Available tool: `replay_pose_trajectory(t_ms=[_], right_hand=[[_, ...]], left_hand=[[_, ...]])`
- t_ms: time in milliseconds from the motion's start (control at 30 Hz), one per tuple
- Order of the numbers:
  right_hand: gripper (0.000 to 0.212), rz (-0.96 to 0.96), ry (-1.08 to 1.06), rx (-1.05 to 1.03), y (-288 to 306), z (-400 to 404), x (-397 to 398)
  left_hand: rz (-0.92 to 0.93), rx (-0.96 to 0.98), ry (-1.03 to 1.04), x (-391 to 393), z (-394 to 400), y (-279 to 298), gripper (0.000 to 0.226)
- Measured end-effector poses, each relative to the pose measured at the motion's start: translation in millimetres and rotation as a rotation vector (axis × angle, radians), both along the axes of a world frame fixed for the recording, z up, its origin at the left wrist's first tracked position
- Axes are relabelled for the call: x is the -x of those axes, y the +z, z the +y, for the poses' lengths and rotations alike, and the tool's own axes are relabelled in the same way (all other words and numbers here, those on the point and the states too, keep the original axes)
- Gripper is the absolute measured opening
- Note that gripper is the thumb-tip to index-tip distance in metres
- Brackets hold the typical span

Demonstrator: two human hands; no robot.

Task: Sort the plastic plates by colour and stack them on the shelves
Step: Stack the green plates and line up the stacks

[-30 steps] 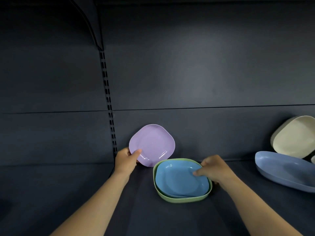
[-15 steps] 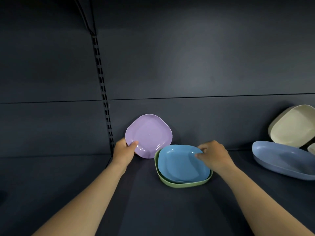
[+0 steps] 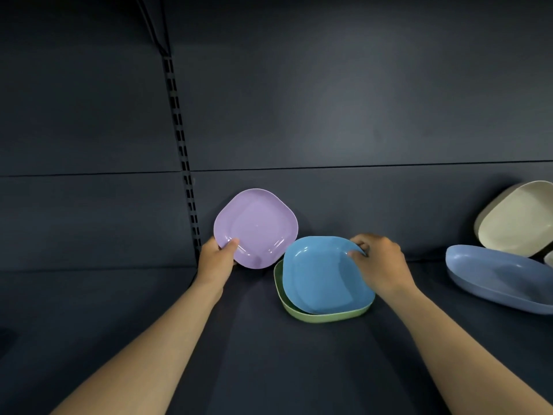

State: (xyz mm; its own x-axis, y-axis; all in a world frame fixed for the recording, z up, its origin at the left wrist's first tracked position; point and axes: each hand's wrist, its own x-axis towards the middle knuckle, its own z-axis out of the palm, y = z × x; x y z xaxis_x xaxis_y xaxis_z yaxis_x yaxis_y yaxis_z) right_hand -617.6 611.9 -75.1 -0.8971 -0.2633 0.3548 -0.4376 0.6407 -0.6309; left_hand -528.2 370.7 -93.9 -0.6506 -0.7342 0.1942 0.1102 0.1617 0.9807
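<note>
- One purple plate (image 3: 256,227).
- One bright blue plate (image 3: 323,277).
- One green plate (image 3: 323,316), under the bright blue one.
- One dusky blue plate (image 3: 496,278) at the right.
- One cream plate (image 3: 517,218), with what may be a second cream rim just behind it; I cannot tell.
- One pale sliver (image 3: 549,259) at the right edge, too cropped to identify.
- Two hands: left hand (image 3: 216,259), right hand (image 3: 378,263).
- One shelf (image 3: 269,354).

A dark back panel (image 3: 329,100) rises behind everything, split by a thin horizontal seam (image 3: 359,167), with a slotted metal upright (image 3: 182,151) running down its left side.
</note>
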Motion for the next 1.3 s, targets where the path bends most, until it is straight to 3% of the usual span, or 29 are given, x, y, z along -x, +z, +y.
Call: replay_pose_trajectory(t_ms=[267,467,667,900,1300], right_hand=[[0.01,-0.135,0.01,0.209,2,-2,4],[0.015,-0.368,-0.027,0.559,19,-2,-13],[0.035,-0.523,-0.038,0.626,49,-8,-46],[0.036,-0.698,0.119,0.758,86,-56,-125],[0.03,-0.672,0.356,0.693,117,-227,-337]], left_hand=[[0.046,-0.039,0.016,-5,5,3,0.03],[0.049,-0.141,0.094,-22,13,15,0.029],[-0.054,-0.244,0.062,-71,-6,50,0.015],[-0.086,-0.219,0.018,-182,-53,95,0.02],[-0.013,-0.106,0.214,-437,-205,130,0.022]])
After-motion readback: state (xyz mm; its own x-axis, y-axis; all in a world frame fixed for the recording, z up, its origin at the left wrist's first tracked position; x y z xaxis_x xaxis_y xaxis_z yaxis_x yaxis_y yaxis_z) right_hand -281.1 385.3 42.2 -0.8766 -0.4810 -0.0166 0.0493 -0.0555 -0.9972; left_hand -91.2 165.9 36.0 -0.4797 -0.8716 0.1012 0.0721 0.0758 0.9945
